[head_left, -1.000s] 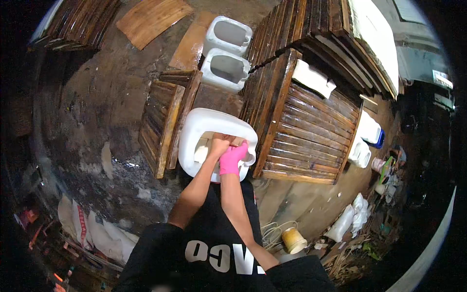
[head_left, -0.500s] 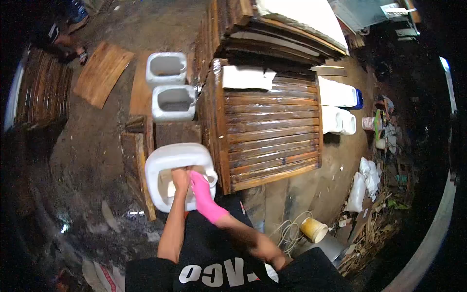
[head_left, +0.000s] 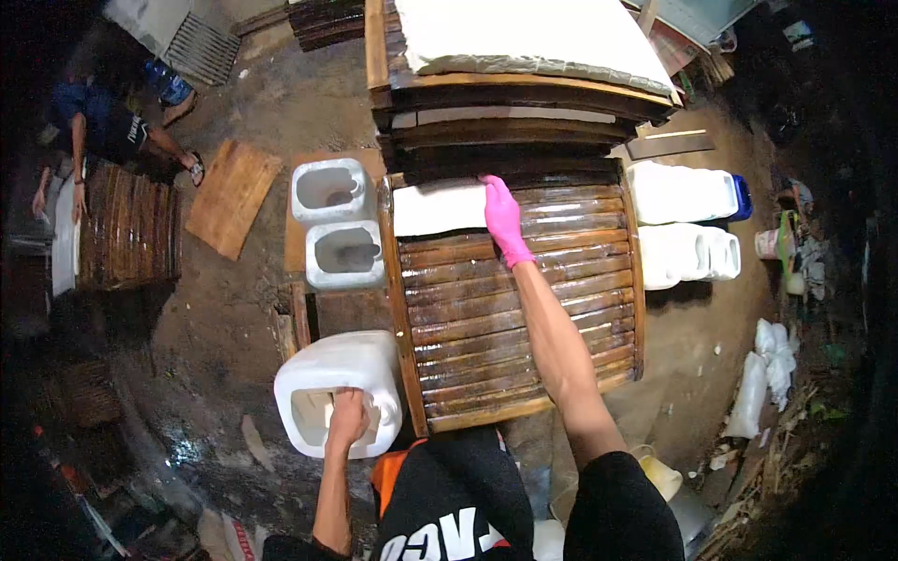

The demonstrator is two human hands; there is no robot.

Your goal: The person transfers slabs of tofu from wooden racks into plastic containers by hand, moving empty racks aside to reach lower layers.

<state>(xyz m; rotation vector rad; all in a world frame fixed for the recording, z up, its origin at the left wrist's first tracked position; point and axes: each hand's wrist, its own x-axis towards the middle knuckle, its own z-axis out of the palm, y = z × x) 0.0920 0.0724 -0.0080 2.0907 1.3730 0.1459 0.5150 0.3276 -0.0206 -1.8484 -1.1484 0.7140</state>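
Observation:
My left hand [head_left: 347, 418] is bare and reaches through the cut opening of a white plastic jug [head_left: 374, 351]; its fingers are partly hidden, and what they hold cannot be made out. A pale piece shows inside the jug beside them. My right hand [head_left: 505, 217], in a pink glove, is at the right end of a white slab [head_left: 440, 208], its fingers close together on that edge. The slab lies along the far side of a wet slatted wooden rack [head_left: 524, 299].
Two cut jugs [head_left: 332, 189] stand left of the rack, more white jugs [head_left: 683, 193] to its right. Beyond it rises a stack of frames topped by a white sheet [head_left: 533, 37]. Another person [head_left: 103, 122] is at a stack far left. A wooden board [head_left: 232, 198] lies on the floor.
My right hand has left the jug and moved up and right to the slab on the rack. My left hand remains in the jug. The view has shifted, showing more of the other person.

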